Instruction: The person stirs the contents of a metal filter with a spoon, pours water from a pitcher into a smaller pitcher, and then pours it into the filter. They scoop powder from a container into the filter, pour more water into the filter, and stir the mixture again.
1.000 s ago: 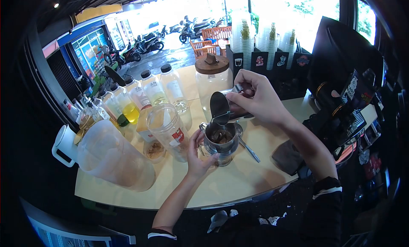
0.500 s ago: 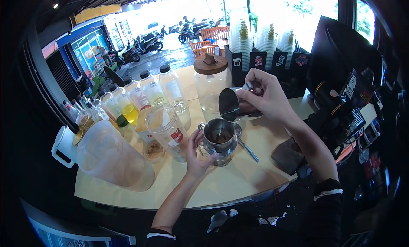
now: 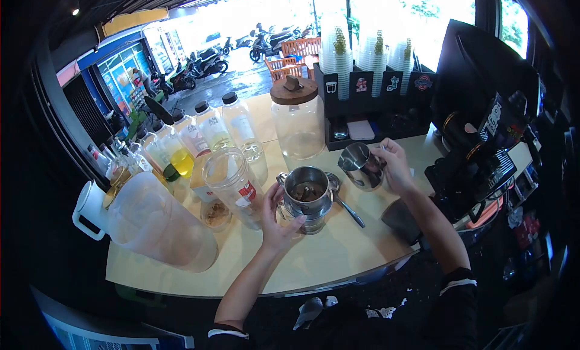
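Observation:
A metal drip coffee filter (image 3: 308,192) stands upright with dark coffee and liquid visible inside, apparently on top of a small cup that is mostly hidden. My left hand (image 3: 279,224) is wrapped round its near left side, thumb in front. To the right, my right hand (image 3: 394,167) grips the handle of a steel milk pitcher (image 3: 362,167), which is roughly upright at the tabletop. Whether the pitcher's base touches the table cannot be made out. Between the two vessels lies a metal spoon (image 3: 349,210), its bowl close beside the filter.
Left of the filter stand a clear plastic cup (image 3: 234,187), a large frosted pitcher (image 3: 163,220) and several bottles (image 3: 211,128). Behind is a glass jar with a wooden lid (image 3: 296,120). A black cup organizer (image 3: 377,87) fills the back right. A dark cloth (image 3: 402,220) lies at right.
The pitcher was tilted above the filter with a thin stream pouring. My right hand has lowered it to the right and levelled it. My left hand stays on the filter.

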